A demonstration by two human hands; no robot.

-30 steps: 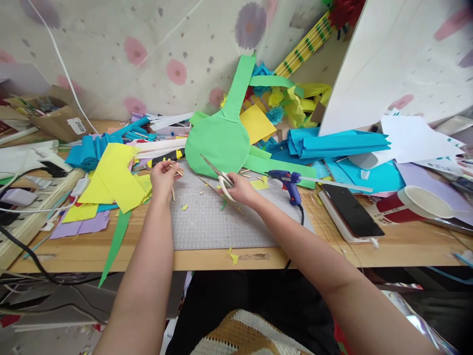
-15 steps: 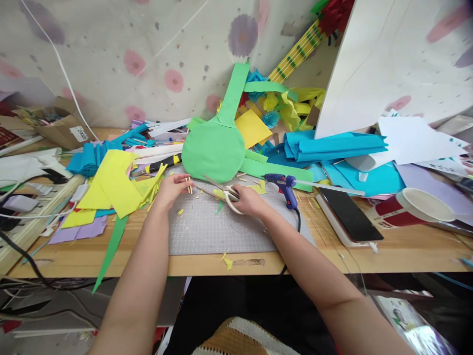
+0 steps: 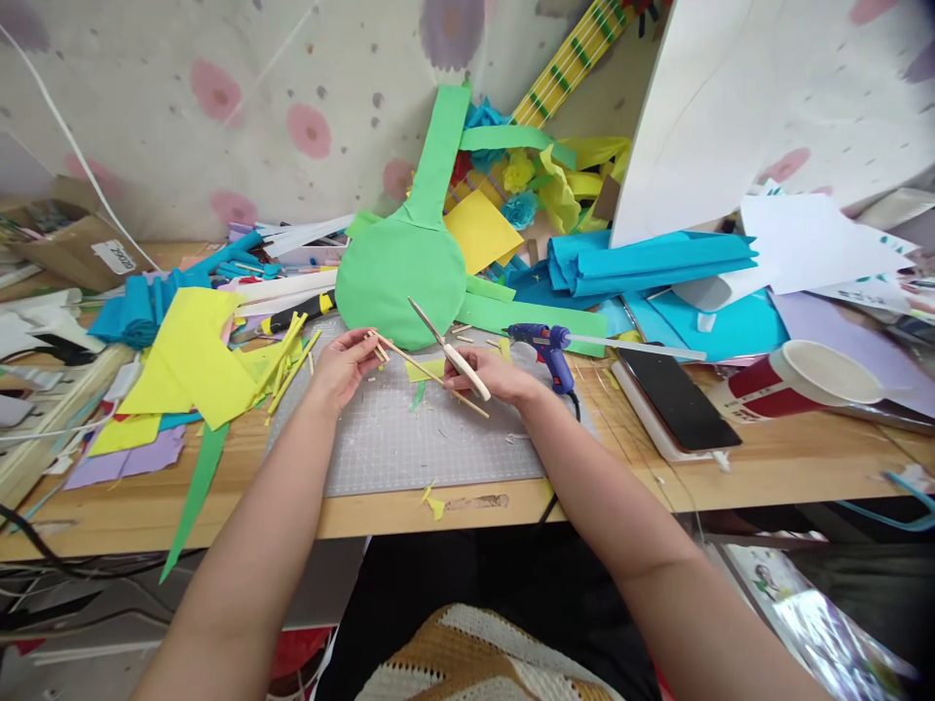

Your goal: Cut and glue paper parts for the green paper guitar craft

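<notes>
Over the grey cutting mat, my left hand pinches a few short wooden stick pieces. A long thin wooden stick slants from its fingertips down to the right, passing under the fingers of my right hand. My right hand is closed around scissors with pale handles; their blades are together and point up and away to the left. Beyond both hands, a round green paper-covered shape with a long neck leans back. How firmly the right fingers hold the stick is hard to see.
A blue hot glue gun lies right of my right hand. Farther right are a phone and a paper cup. Yellow paper and a yellow-black cutter are on the left. A white board stands behind.
The scissors have swung upward and their blades have closed. The long stick now stretches between my hands, its near end lower right. The camera view has shifted slightly.
</notes>
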